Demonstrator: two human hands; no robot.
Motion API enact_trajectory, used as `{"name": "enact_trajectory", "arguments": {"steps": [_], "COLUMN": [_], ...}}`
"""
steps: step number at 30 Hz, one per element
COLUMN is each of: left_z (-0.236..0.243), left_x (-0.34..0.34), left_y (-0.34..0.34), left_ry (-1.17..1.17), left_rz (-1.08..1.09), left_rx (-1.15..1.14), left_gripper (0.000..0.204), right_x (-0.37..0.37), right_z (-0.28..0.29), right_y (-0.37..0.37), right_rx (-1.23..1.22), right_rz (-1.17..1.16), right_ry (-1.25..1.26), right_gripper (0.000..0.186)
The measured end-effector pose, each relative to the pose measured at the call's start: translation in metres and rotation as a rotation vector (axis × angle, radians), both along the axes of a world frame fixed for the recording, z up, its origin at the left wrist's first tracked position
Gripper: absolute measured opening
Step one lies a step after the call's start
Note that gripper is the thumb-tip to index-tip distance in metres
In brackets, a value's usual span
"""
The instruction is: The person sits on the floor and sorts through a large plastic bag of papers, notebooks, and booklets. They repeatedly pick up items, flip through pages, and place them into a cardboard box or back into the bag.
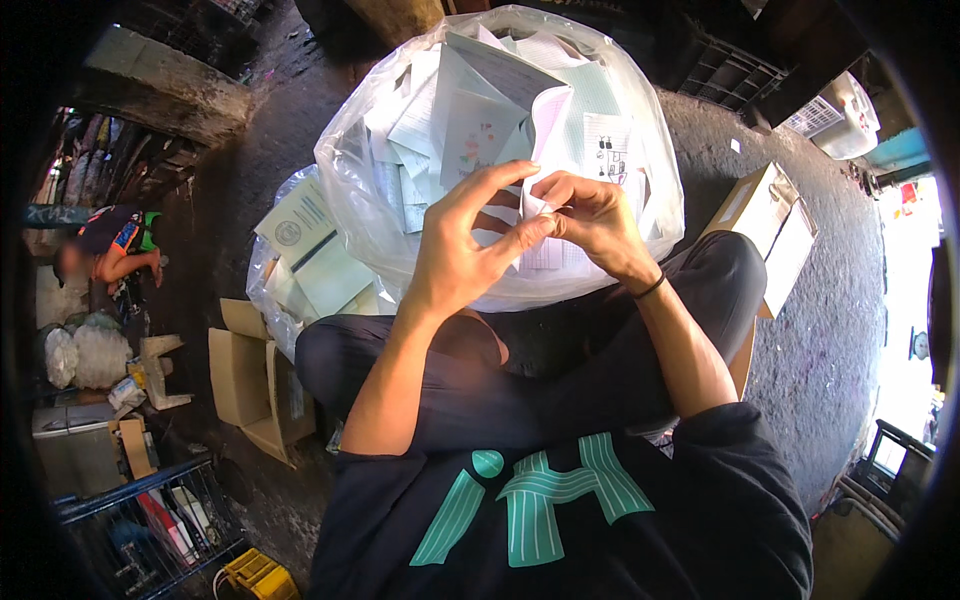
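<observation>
Rough grey floor (pixel 815 330) spreads around, dim toward nine o'clock and paler toward three, where white daylight (pixel 905 310) glares at the rim. A worn concrete ledge (pixel 160 85) lies at ten, a blue wire rack (pixel 135 488) at eight.

Shows pale pink with faint ruling on the pinched paper (pixel 547 112). Runs from white to pale blue-green, partly finely gridded, across the loose sheets (pixel 592 88). Looks grey on the upright sheet (pixel 462 112) (with small reddish and orange motifs). Turns cream with a dark round emblem on the booklet (pixel 305 212). Goes tan on the cardboard box (pixel 238 365). Appears black on the shirt (pixel 715 510), broken by green shapes (with thin white stripes).
</observation>
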State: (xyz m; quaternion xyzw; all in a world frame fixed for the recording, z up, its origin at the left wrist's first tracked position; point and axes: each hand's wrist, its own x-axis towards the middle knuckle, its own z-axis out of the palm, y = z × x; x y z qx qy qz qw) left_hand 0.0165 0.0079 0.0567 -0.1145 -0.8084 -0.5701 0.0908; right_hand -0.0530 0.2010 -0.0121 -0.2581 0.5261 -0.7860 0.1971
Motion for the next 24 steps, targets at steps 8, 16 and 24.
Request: {"name": "enact_trajectory", "arguments": {"steps": [8, 16, 24], "left_z": [-0.012, -0.004, -0.031], "left_x": [-0.001, 0.002, -0.007], "left_y": [-0.012, 0.004, -0.021], "left_ry": [-0.042, 0.028, 0.069], "left_rz": [0.078, 0.095, 0.489], "left_rx": [0.161, 0.044, 0.103], "left_gripper": [0.039, 0.043, 0.012], "right_x": [0.0, 0.002, -0.01], "right_z": [0.003, 0.007, 0.005], "right_y": [0.0, 0.0, 0.009], "right_rx": [0.058, 0.018, 0.28], "right_rz": [-0.027, -0.001, -0.346], "right_ry": [-0.019, -0.094, -0.048], "right_gripper": [0.015, 0.019, 0.019]}}
